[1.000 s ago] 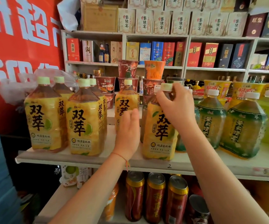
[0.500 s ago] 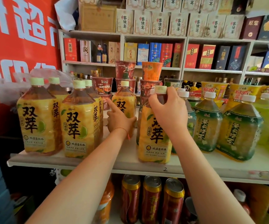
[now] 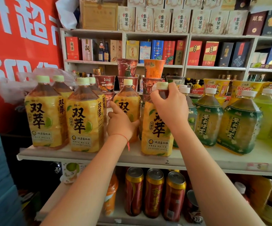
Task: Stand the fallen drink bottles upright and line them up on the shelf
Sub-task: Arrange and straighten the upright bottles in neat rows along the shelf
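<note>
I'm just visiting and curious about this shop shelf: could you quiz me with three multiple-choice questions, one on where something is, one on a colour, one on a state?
1. Where is the right hand?
A. on the neck of a front-row yellow bottle
B. on a can
C. on a box

2. What colour are the yellow bottles' caps?
A. red
B. pale green
C. black

3. How does the bottle at the left hand stand?
A. on its side
B. upside down
C. upright

Answers: 1 A, the fingers wrap the neck below the cap. 2 B, every cap in that group is pale green. 3 C, this back bottle has its cap on top.
</note>
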The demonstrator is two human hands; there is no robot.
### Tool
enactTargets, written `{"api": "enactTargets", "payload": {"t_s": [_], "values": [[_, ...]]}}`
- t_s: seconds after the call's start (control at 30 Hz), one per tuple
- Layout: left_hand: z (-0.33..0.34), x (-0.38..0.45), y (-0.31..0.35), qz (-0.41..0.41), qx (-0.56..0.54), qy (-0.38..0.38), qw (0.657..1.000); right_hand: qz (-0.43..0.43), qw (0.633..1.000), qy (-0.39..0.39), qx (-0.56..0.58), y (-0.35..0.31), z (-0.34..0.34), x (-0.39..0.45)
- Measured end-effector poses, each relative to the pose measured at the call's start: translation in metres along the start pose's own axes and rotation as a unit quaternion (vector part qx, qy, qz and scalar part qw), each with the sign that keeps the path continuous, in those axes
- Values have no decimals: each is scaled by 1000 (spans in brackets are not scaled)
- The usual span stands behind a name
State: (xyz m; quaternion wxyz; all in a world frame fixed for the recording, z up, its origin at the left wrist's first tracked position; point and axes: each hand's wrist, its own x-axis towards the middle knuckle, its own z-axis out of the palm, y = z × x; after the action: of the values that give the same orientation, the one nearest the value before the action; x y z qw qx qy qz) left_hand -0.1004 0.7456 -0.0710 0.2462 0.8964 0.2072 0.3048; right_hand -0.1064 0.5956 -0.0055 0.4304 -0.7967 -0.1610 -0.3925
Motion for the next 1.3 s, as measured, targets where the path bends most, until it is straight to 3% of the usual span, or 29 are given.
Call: {"api": "enactTargets", "payload": {"t_s": [0.2, 0.33, 0.47, 0.57, 0.73, 0.97, 1.3], "values": [[-9, -28, -8, 31, 23, 49, 998, 2, 1000, 2, 10, 1, 1, -1], [-13, -40, -11, 47, 12, 54, 997, 31, 996, -19, 83, 4, -1, -3], [-19, -53, -23, 69, -171, -3, 983, 44, 988, -49, 140, 1, -12, 1], [-27, -57, -34, 59, -346, -31, 936, 30, 981, -55, 183, -9, -15, -6], [-43, -55, -37, -7, -494, -108, 863, -23, 980, -63, 185, -41, -2, -15], [-42, -58, -39, 37, -517, -94, 850, -20, 984, -37, 175, -55, 13, -16], [-47, -61, -34, 39, -501, -88, 860, -8, 981, -36, 193, -59, 45, -14]]}}
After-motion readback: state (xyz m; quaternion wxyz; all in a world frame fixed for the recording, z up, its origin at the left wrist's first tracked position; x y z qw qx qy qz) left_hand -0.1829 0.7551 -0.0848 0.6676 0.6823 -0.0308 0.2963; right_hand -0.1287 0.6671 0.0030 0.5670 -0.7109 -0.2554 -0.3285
